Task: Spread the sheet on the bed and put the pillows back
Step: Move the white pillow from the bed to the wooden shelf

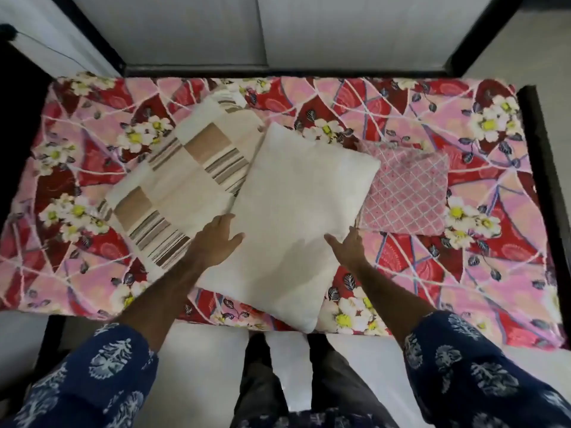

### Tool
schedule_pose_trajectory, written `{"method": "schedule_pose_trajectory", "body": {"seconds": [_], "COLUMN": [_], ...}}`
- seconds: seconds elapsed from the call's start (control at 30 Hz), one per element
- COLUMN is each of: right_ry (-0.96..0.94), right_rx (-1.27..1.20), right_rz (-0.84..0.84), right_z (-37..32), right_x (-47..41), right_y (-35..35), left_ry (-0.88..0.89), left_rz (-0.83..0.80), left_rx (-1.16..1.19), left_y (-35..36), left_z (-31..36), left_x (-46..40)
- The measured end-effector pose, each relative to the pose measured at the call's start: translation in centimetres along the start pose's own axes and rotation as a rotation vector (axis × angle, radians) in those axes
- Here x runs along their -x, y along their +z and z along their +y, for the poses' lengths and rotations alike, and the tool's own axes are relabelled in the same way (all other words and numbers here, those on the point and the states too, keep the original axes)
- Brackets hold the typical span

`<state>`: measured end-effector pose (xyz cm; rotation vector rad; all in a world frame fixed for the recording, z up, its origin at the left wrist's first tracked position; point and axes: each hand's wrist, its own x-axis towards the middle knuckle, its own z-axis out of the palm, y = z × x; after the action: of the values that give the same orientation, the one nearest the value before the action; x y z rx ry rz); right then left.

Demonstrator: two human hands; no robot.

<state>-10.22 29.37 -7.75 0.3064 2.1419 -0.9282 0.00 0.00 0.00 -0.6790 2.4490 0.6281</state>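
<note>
A red and pink floral sheet (432, 273) lies spread over the bed. A plain white pillow (293, 211) lies tilted in the middle, its near corner reaching past the bed's front edge. Partly under its left side is a beige striped patchwork pillow (185, 168). A pink lattice-patterned pillow (408, 193) lies flat to its right. My left hand (217, 239) rests flat on the white pillow's left edge, fingers apart. My right hand (347, 247) touches the pillow's right edge, fingers spread.
A black bed frame (534, 143) runs along the right side and the far end. Pale grey wall panels (197, 29) stand behind the bed. My legs and a light floor (200, 366) show below the front edge.
</note>
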Motion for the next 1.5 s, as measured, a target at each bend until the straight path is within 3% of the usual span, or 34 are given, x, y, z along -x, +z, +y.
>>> {"method": "schedule_pose_trajectory", "body": {"seconds": [0.23, 0.37, 0.53, 0.63, 0.8, 0.93, 1.07, 1.27, 1.5], "right_ry": [0.157, 0.259, 0.205, 0.117, 0.056, 0.029, 0.046, 0.025, -0.022], "right_rx": [-0.400, -0.673, -0.709, -0.747, -0.704, -0.635, -0.659, -0.747, -0.822], "right_rz": [0.202, 0.268, 0.216, 0.266, 0.419, 0.571, 0.714, 0.934, 1.139], "right_z": [0.0, 1.1, 0.5, 0.1, 1.0, 2.9, 7.1, 16.1, 29.0], "right_x": [-3.4, -4.3, -1.7, 1.9, 8.7, 14.9, 20.7, 29.9, 41.3], "right_y": [4.4, 6.0, 4.9, 3.8, 0.8, -3.1, -7.7, -15.3, -25.6], "left_ry": [-0.017, -0.046, -0.130, -0.130, -0.010, 0.118, 0.218, 0.445, 0.619], "left_rz": [-0.066, -0.079, -0.136, -0.173, -0.008, 0.022, -0.085, -0.120, -0.152], "left_rx": [0.351, 0.655, 0.821, 0.789, 0.761, 0.738, 0.786, 0.696, 0.653], "left_y": [5.6, 5.0, 3.7, 2.6, 1.5, 0.6, 2.0, 7.1, 12.8], "left_z": [-7.7, -4.8, -3.8, -2.6, 0.6, 6.5, 13.2, 25.1, 41.0], "left_x": [-14.1, -13.6, -12.8, -10.8, -5.7, -0.1, 4.3, 9.3, 25.1]}}
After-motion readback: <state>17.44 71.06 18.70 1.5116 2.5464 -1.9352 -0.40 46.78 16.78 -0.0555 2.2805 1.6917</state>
